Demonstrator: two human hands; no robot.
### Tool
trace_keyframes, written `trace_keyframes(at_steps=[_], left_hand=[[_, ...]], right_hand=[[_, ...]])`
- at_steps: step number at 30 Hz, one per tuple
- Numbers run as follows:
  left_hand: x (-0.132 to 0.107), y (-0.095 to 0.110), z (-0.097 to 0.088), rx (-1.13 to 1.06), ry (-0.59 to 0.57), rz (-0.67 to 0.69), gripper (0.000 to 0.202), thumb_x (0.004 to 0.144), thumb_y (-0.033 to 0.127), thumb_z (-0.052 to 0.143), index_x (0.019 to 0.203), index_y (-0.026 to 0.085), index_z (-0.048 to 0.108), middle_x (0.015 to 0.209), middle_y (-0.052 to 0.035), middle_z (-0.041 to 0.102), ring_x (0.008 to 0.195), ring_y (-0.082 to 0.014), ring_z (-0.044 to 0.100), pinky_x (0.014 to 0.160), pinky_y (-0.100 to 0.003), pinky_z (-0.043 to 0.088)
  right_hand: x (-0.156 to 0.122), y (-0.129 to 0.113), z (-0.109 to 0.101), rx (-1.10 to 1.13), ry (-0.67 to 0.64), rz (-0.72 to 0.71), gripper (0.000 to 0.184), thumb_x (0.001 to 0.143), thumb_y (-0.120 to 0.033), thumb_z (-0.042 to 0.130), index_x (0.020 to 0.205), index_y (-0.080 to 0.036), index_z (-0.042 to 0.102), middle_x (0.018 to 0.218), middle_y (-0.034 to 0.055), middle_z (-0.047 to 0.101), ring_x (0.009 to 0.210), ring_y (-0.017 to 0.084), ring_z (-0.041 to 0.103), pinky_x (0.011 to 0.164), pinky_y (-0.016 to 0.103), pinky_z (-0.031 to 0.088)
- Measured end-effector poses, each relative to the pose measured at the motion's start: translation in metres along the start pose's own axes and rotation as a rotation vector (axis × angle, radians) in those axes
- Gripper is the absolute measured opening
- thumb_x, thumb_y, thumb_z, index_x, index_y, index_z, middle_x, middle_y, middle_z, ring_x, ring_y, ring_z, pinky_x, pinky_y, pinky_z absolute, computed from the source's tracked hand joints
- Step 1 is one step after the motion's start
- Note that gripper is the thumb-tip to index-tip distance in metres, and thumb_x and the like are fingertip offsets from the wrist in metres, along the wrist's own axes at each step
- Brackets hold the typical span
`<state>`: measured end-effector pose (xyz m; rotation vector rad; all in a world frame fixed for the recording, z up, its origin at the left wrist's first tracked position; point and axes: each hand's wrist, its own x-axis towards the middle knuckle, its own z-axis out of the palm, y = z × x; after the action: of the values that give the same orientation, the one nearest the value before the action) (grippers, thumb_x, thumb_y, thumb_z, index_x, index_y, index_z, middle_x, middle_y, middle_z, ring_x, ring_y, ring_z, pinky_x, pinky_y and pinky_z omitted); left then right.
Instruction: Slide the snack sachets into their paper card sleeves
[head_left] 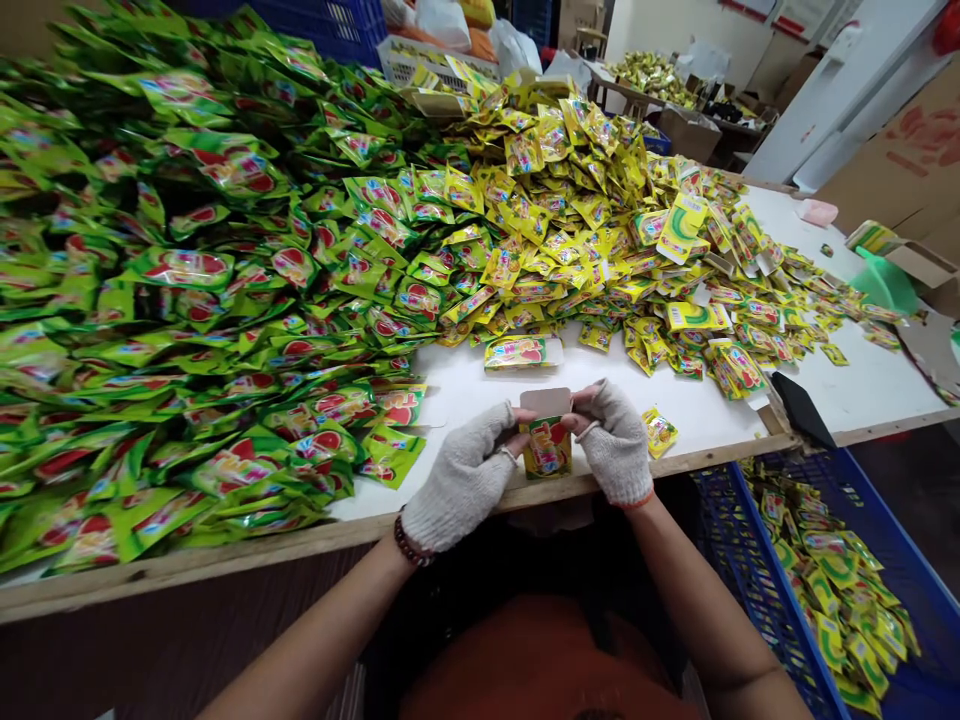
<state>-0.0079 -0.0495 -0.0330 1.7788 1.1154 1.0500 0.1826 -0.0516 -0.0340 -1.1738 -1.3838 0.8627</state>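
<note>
Both my hands wear white knitted gloves with bare fingertips. Between them, at the table's front edge, is a small printed carton with its grey-brown top flap raised. My left hand grips the carton's left side with thumb and fingers. On the opposite side, my right hand pinches it near the flap. Just behind lies another printed carton on its side. A small yellow packet rests on the white tabletop beside my right hand. What is inside the held carton is hidden.
Green packets are heaped across the left, and yellow packets with flat cartons fill the middle and right. A black phone-like slab lies at the front edge. Below right, a blue crate holds several filled cartons. A green scoop sits far right.
</note>
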Motion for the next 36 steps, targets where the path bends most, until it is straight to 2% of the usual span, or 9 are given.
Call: trace_keyframes(at_steps=[8, 12, 16, 18, 21, 23, 26, 30, 36], left_hand=[[0.016, 0.01, 0.001, 0.014, 0.025, -0.095, 0.025, 0.086, 0.039, 0.058, 0.083, 0.019, 0.072, 0.083, -0.0029, 0.074, 0.078, -0.0194, 0.067, 0.073, -0.03, 0.054], [0.022, 0.01, 0.001, 0.024, -0.032, -0.063, 0.026, 0.085, 0.039, 0.058, 0.085, 0.018, 0.072, 0.086, -0.0041, 0.076, 0.08, -0.02, 0.067, 0.076, -0.032, 0.054], [0.022, 0.009, 0.003, 0.02, -0.065, -0.079, 0.025, 0.084, 0.039, 0.059, 0.087, 0.018, 0.072, 0.088, -0.0053, 0.075, 0.082, -0.0205, 0.067, 0.078, -0.034, 0.056], [0.023, 0.008, 0.006, -0.081, -0.038, -0.1, 0.026, 0.083, 0.038, 0.062, 0.097, 0.017, 0.068, 0.093, -0.0056, 0.074, 0.085, -0.0205, 0.068, 0.079, -0.034, 0.057], [0.026, 0.006, 0.01, -0.243, -0.011, -0.131, 0.05, 0.081, 0.032, 0.064, 0.127, 0.017, 0.053, 0.095, -0.0037, 0.072, 0.084, -0.0178, 0.07, 0.074, -0.031, 0.058], [0.028, 0.004, 0.011, -0.227, -0.035, -0.13, 0.049, 0.081, 0.031, 0.064, 0.127, 0.017, 0.054, 0.095, -0.0038, 0.072, 0.081, -0.017, 0.07, 0.071, -0.029, 0.058], [0.025, -0.001, 0.01, -0.056, -0.025, 0.003, 0.022, 0.084, 0.03, 0.06, 0.1, 0.017, 0.068, 0.097, -0.0063, 0.074, 0.086, -0.0191, 0.07, 0.079, -0.032, 0.058], [0.016, 0.001, 0.005, 0.072, -0.009, 0.213, 0.02, 0.087, 0.025, 0.055, 0.095, 0.019, 0.072, 0.101, -0.008, 0.075, 0.095, -0.0202, 0.069, 0.09, -0.034, 0.056], [0.022, 0.024, -0.007, 0.033, -0.135, -0.037, 0.026, 0.09, 0.039, 0.056, 0.09, 0.02, 0.073, 0.088, -0.0012, 0.076, 0.08, -0.0178, 0.068, 0.072, -0.027, 0.055]], right_hand=[[-0.005, 0.0, -0.011, -0.241, -0.08, -0.059, 0.012, 0.087, -0.03, 0.064, 0.089, -0.019, 0.068, 0.081, 0.0027, 0.068, 0.075, 0.017, 0.064, 0.073, 0.028, 0.053], [-0.007, 0.005, -0.012, -0.21, -0.036, -0.1, 0.014, 0.086, -0.029, 0.065, 0.096, -0.021, 0.068, 0.088, 0.004, 0.07, 0.081, 0.018, 0.066, 0.077, 0.03, 0.054], [-0.003, 0.003, -0.014, -0.297, -0.08, -0.192, 0.012, 0.088, -0.026, 0.06, 0.091, -0.022, 0.071, 0.085, 0.0044, 0.07, 0.082, 0.019, 0.065, 0.079, 0.032, 0.053], [-0.001, 0.002, -0.015, -0.319, -0.123, -0.16, 0.011, 0.089, -0.025, 0.059, 0.089, -0.021, 0.069, 0.083, 0.0042, 0.069, 0.079, 0.018, 0.064, 0.077, 0.032, 0.053], [0.001, 0.003, -0.014, -0.235, -0.135, -0.026, 0.01, 0.087, -0.029, 0.062, 0.087, -0.019, 0.065, 0.078, 0.0025, 0.065, 0.072, 0.016, 0.061, 0.069, 0.028, 0.051], [0.001, 0.006, -0.014, -0.107, -0.108, 0.041, 0.019, 0.085, -0.03, 0.065, 0.1, -0.019, 0.063, 0.08, 0.0012, 0.063, 0.072, 0.015, 0.062, 0.065, 0.026, 0.051], [-0.002, 0.007, -0.014, -0.079, -0.108, 0.012, 0.032, 0.086, -0.029, 0.064, 0.116, -0.02, 0.061, 0.089, 0.0028, 0.066, 0.08, 0.016, 0.064, 0.071, 0.027, 0.052], [-0.003, -0.003, -0.017, -0.286, -0.211, -0.154, 0.016, 0.092, -0.032, 0.059, 0.095, -0.021, 0.07, 0.087, 0.004, 0.069, 0.083, 0.018, 0.064, 0.079, 0.03, 0.051], [0.004, -0.018, -0.016, -0.301, -0.212, -0.098, 0.021, 0.093, -0.035, 0.057, 0.09, -0.018, 0.07, 0.079, 0.0018, 0.068, 0.07, 0.015, 0.06, 0.068, 0.026, 0.049]])
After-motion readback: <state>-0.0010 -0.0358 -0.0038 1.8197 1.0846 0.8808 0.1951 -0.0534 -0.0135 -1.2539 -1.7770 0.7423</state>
